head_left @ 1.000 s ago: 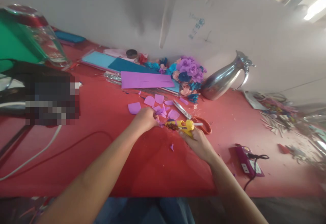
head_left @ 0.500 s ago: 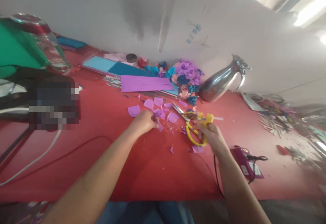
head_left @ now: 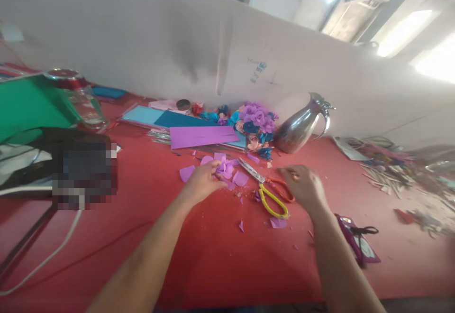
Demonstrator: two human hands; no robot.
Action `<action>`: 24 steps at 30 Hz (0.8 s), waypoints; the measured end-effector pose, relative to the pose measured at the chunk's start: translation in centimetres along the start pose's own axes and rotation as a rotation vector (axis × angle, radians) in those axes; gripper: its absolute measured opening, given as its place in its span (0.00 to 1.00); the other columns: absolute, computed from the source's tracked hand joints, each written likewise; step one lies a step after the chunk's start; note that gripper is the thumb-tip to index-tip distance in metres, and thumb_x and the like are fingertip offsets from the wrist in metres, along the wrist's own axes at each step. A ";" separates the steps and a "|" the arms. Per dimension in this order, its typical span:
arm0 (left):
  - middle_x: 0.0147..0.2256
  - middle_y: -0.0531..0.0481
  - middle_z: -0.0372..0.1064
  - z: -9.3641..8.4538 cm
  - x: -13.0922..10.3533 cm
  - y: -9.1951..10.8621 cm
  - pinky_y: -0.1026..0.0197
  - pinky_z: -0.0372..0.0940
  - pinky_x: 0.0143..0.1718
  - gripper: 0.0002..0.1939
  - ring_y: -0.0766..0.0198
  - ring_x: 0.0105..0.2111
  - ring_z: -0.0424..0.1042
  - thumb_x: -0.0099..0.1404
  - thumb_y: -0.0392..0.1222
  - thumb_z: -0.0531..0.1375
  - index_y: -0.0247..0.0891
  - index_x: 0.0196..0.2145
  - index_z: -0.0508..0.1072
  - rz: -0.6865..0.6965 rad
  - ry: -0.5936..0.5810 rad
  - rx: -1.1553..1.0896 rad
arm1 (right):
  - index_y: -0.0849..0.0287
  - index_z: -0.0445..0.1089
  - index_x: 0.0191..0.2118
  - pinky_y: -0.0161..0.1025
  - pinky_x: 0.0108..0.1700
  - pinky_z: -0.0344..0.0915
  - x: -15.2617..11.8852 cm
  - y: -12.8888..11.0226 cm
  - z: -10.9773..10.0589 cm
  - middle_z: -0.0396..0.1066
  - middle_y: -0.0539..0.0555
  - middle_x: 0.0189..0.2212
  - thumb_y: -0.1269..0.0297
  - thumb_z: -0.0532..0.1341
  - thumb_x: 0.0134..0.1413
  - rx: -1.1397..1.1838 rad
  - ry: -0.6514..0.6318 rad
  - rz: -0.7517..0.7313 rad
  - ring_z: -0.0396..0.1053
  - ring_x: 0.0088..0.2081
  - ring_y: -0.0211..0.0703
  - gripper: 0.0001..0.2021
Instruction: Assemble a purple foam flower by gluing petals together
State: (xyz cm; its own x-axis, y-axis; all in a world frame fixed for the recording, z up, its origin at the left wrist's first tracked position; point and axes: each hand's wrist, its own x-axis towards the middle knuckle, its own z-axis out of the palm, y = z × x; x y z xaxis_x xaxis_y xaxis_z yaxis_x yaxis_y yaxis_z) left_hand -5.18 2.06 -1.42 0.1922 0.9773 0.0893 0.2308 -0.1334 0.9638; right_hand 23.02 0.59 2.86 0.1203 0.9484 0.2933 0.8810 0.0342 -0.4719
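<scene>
The left hand [head_left: 204, 183], thumb spread from fingers, grips nothing visible beside the flower [head_left: 226, 166], left of the scissors [head_left: 262, 179]. The right hand [head_left: 304, 185] curls right of them, contents unclear. Beyond them stands the jug [head_left: 297, 129].

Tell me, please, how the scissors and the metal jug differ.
The scissors lie flat, while the metal jug stands. The scissors have yellow and orange handle loops; the jug's handle is silvery. The scissors lie close to the right hand; the jug sits back by the wall. Both rest on the red table and show shiny metal.
</scene>
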 end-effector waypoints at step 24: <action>0.30 0.50 0.67 1.1 -0.7 1.6 0.61 0.61 0.39 0.12 0.63 0.33 0.65 0.64 0.49 0.55 0.39 0.33 0.74 0.124 0.179 -0.064 | 0.58 0.79 0.28 0.37 0.34 0.61 -0.4 -6.3 6.4 0.75 0.51 0.22 0.56 0.70 0.35 1.335 -0.076 0.408 0.66 0.27 0.39 0.12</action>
State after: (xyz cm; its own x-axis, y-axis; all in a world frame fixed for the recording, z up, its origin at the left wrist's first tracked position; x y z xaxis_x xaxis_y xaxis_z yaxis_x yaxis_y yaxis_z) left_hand -3.93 0.96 -0.25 0.0418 0.9685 0.2454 0.1540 -0.2489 0.9562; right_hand 14.55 1.97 0.39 0.1966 0.9772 -0.0799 -0.3109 -0.0152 -0.9503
